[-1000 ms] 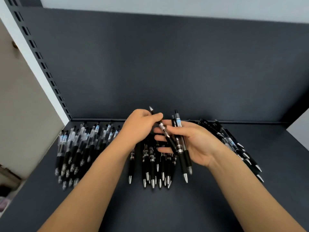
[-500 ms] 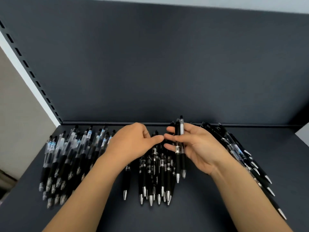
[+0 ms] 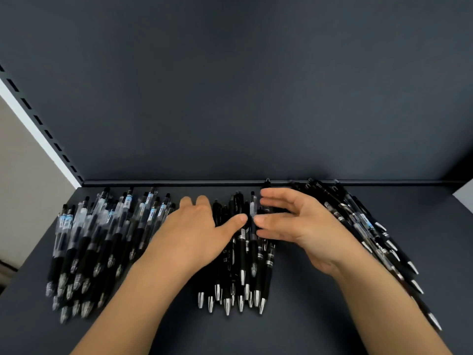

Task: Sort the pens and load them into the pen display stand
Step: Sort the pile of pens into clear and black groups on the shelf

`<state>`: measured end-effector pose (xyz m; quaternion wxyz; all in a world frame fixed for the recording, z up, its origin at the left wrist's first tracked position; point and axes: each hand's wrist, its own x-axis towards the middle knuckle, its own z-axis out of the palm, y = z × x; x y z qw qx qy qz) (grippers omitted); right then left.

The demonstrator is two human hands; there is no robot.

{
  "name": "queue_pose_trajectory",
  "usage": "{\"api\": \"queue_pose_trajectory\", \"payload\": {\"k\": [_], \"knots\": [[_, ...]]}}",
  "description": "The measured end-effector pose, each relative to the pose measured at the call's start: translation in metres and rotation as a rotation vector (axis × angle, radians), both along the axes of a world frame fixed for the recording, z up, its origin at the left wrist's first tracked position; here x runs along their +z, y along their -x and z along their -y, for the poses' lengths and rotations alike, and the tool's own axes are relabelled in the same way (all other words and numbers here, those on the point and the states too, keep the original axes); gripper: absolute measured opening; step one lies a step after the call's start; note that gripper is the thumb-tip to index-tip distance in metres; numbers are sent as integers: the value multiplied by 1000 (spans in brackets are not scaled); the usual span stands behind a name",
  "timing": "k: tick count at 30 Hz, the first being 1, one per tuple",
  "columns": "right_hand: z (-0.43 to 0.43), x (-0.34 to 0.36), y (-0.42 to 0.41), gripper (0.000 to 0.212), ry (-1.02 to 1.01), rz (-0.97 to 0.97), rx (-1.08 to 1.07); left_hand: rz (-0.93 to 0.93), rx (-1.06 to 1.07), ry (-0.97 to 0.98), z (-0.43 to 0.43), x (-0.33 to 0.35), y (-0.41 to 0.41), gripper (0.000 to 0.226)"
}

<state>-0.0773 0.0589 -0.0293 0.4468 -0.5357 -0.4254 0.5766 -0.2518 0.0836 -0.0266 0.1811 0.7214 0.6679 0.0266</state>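
Head view: the middle pile of black pens (image 3: 243,267) is, it seems, being squared up on the dark matte shelf (image 3: 294,326), directly under and between the fingertips of both hands. The left hand (image 3: 194,234) is being laid flat with fingers spread, the thumb reaching onto the pile. The right hand (image 3: 299,226) is being held on edge with nearly straight, blurred fingers, and no pen is seen being gripped. Left of the left fingers a pile of clear-barrelled pens (image 3: 102,239) is being kept; behind the back of the right fingers, a third pile (image 3: 371,234). The pens are being judged light, stiff and smooth, so rolling is likely. The dark sleeve above each chrome tip, probably rubber, is being judged the best place for holding. No display stand is being shown.
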Motion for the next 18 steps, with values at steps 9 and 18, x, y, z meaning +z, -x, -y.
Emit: {"api": "queue_pose_trajectory", "payload": {"k": [9, 18], "knots": [[-3, -12, 10, 39, -87, 458, -38, 51, -24, -34, -1, -3, -2, 78], [-13, -14, 15, 40, -99, 532, 8, 67, -14, -25, -4, -1, 1, 76]]}}
